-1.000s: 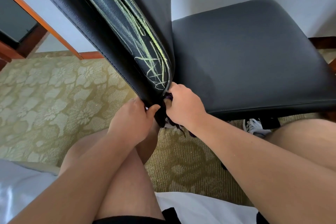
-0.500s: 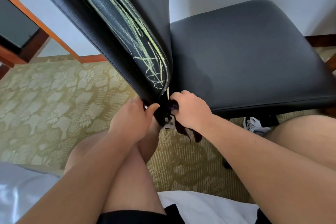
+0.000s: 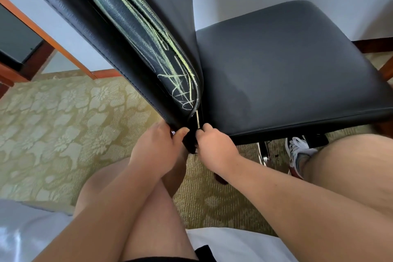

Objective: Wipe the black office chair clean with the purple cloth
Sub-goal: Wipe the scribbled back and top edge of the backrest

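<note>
The black office chair's seat [image 3: 287, 74] fills the right of the head view, and its backrest [image 3: 131, 34] slants up to the top left. Yellow-green chalk scribbles [image 3: 176, 78] run down the backrest's side. My left hand [image 3: 155, 147] pinches the backrest's lower corner. My right hand [image 3: 214, 149] is closed in a fist at the gap between backrest and seat. The purple cloth is hidden inside that fist and behind the chair's edge.
My bare legs lie under both arms, and a white sneaker [image 3: 297, 155] rests beside the chair's chrome base [image 3: 263, 151]. Patterned beige carpet [image 3: 53, 123] covers the floor. Wooden furniture [image 3: 25, 55] stands at the far left. White bedding [image 3: 223, 242] lies at the bottom.
My right hand has slid a little down along the gap. The dark purple cloth that hung below it is now out of sight. My left hand keeps its hold.
</note>
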The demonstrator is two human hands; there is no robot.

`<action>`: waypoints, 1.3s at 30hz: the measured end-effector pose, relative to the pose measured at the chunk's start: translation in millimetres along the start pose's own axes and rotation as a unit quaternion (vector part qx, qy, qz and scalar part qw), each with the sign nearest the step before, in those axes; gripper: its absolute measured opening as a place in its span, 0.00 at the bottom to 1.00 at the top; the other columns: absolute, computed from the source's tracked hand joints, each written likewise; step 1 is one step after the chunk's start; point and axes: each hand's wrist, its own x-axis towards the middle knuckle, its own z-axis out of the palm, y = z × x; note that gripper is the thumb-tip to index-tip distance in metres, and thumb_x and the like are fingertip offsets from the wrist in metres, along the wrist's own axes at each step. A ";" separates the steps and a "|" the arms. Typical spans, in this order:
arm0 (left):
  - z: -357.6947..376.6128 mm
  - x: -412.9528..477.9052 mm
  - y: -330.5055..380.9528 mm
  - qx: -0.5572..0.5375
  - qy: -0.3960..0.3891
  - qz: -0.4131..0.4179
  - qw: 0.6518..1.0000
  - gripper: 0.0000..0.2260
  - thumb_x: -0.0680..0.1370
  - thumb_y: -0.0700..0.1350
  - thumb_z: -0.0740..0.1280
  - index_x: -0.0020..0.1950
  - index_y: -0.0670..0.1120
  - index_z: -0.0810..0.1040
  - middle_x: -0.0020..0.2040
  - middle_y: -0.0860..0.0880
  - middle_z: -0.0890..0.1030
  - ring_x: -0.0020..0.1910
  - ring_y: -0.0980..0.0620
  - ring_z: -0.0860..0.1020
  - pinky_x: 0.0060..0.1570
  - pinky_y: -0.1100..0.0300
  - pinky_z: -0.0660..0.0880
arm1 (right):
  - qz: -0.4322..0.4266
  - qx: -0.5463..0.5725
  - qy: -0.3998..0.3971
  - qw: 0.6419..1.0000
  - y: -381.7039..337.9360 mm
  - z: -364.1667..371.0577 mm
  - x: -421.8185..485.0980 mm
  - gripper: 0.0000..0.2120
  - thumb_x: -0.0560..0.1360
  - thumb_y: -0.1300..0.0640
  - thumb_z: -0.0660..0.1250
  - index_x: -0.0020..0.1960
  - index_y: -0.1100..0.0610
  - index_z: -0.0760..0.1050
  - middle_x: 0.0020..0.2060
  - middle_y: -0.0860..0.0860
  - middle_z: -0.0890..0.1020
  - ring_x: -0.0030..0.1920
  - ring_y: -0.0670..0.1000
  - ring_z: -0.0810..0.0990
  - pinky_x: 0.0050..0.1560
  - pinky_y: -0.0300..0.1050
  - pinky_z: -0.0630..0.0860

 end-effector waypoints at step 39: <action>3.0 -8.5 6.2 0.039 -0.016 0.032 0.999 0.18 0.79 0.62 0.56 0.43 0.47 0.67 0.36 0.51 0.71 0.36 0.48 0.74 0.35 0.57 0.65 | 0.080 0.276 -0.005 0.958 1.3 -57.7 -14.5 0.07 0.79 0.50 0.64 0.52 0.52 0.77 0.44 0.48 0.79 0.42 0.48 0.78 0.41 0.46 0.77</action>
